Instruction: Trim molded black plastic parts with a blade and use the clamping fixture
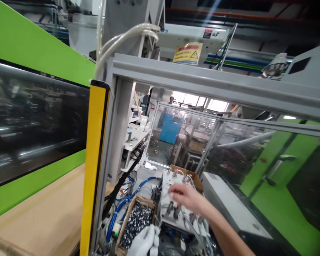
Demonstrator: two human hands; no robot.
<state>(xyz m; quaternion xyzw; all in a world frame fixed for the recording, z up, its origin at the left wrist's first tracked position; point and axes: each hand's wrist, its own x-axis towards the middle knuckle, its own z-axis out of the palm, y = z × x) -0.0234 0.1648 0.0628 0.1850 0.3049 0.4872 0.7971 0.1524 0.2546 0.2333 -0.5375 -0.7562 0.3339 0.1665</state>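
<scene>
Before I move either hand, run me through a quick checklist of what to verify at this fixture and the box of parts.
1. Right hand over the metal fixture: ok.
2. Right hand holding a part: cannot tell, blurred.
3. Gloved left hand at the near edge of the cardboard box: ok.
4. Box holds small dark parts: ok.
5. Clear tubes beside the right wrist, snagging: cannot tell.

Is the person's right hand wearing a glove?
No, the right hand is bare over the metal fixture; only the left hand wears a white glove.
</scene>
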